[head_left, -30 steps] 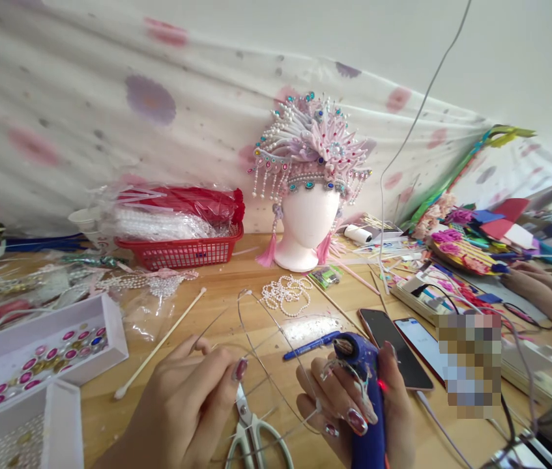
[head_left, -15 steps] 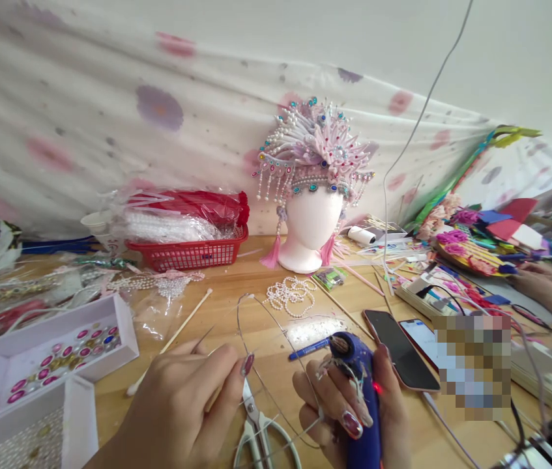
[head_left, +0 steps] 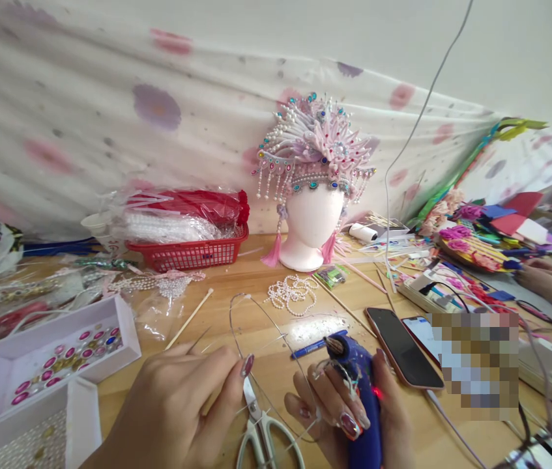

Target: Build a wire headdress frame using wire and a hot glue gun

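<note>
My right hand [head_left: 334, 410] is wrapped round a blue hot glue gun [head_left: 366, 417] with a red light on its side and its nozzle tipped up. Stringy glue clings over those fingers. Between thumb and fingertips, my left hand [head_left: 182, 397] pinches a thin wire loop [head_left: 232, 326], which bows upward and runs across to the right hand. Fine short strands stick out from the loop. Below it lie scissors [head_left: 261, 430] with pale handles, partly covered by the left hand. A blue pen [head_left: 317, 344] rests on the table behind the glue gun.
A white foam head [head_left: 312, 228] wears a pink beaded headdress [head_left: 324, 143]. At left are a red basket [head_left: 192, 253] and white boxes of gems and beads [head_left: 129, 335]. Bead strings [head_left: 291, 294] lie mid-table. At right are phones [head_left: 403, 348], a power strip [head_left: 420, 293] and another person's hands [head_left: 544, 277].
The wire loop has shifted slightly left and the glue gun has tilted a little. Both hands keep their hold. The view has moved slightly.
</note>
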The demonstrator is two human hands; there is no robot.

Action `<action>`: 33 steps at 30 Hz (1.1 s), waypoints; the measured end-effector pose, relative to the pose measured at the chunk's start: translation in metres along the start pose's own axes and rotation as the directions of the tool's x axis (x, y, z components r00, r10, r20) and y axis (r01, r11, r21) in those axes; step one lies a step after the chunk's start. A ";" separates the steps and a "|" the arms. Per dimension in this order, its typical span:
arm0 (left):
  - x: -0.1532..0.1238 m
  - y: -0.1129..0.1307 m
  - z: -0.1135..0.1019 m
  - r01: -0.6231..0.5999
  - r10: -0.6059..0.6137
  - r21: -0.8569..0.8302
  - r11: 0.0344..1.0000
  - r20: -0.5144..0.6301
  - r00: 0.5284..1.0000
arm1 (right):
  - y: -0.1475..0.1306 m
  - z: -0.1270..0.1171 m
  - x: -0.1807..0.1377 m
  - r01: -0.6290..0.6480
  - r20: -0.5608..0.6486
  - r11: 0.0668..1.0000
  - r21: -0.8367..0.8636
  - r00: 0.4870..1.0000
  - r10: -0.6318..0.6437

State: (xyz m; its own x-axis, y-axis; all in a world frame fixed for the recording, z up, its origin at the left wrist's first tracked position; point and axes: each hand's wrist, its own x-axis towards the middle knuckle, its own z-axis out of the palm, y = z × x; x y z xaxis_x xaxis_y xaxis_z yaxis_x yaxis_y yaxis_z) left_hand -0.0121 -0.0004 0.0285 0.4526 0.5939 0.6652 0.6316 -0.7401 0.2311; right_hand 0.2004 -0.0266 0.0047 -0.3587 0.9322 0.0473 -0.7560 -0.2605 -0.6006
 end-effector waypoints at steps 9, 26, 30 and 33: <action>0.006 0.002 0.003 0.016 -0.016 -0.104 0.994 0.002 1.000 | 0.006 -0.009 -0.003 0.076 -0.038 0.986 0.148 0.997 -0.071; 0.003 0.002 0.009 -0.057 0.060 -0.101 0.993 0.018 0.998 | 0.005 -0.009 -0.001 0.079 0.025 0.981 0.178 0.996 -0.084; 0.001 0.000 0.011 0.030 -0.016 -0.201 0.979 0.074 0.997 | 0.001 -0.007 -0.002 0.055 0.040 0.985 0.165 0.997 -0.063; 0.000 -0.001 0.011 0.097 -0.074 -0.304 0.948 0.088 0.993 | -0.001 -0.007 -0.002 0.031 0.018 0.987 0.155 0.999 -0.035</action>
State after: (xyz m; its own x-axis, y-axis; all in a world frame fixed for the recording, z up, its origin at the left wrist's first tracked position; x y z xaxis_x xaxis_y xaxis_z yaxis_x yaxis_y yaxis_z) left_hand -0.0058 0.0037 0.0206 0.4585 0.6725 0.5810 0.4512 -0.7394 0.4997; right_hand 0.2057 -0.0262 -0.0008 -0.3424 0.9359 0.0827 -0.8427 -0.2669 -0.4676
